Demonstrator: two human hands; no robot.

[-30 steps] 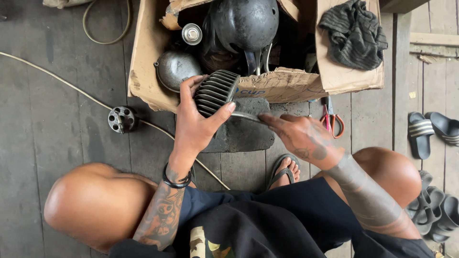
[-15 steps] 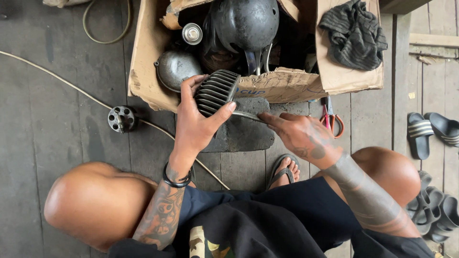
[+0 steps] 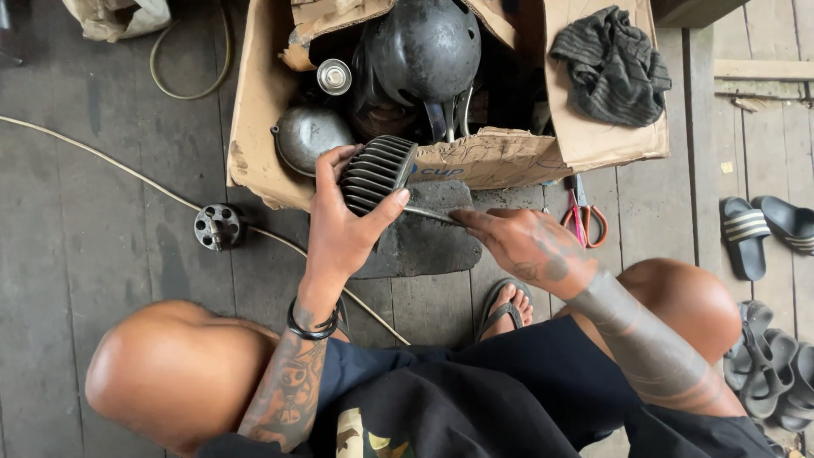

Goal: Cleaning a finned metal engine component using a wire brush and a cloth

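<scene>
Two hands are engaged over a dark flat stone [image 3: 420, 233] laid on the floor. A black ribbed metal part [image 3: 376, 174] (finned, roughly cylindrical) is gripped by the left hand [image 3: 343, 233], thumb on the near side and fingers [image 3: 331, 161] curled over the far end, so that it is held just above the stone and in front of the box's torn front edge. A thin metal rod [image 3: 428, 213] is pinched between the fingers of the right hand [image 3: 526, 246]; its far end meets the underside of the ribbed part near the left thumb.

One open cardboard box [image 3: 254, 127] is seen directly behind the hands. Inside it are noted a black dome-shaped helmet-like shell [image 3: 424, 47], a dull grey rounded metal cover [image 3: 309, 136], a small round shiny cap [image 3: 334, 76] and some thin chromed tubing. A dark striped rag [image 3: 615, 64] is draped over the box's right flap.

The floor [image 3: 102, 254] is of dark, worn wooden planks. On it are recorded a small round metal wheel with holes [image 3: 218, 226] beside a pale cord [image 3: 127, 170], red-handled scissors [image 3: 583, 216] just right of the stone, and sandals [image 3: 767, 225] at the right edge. A sandalled foot [image 3: 504, 309] is seen between the person's bare knees.
</scene>
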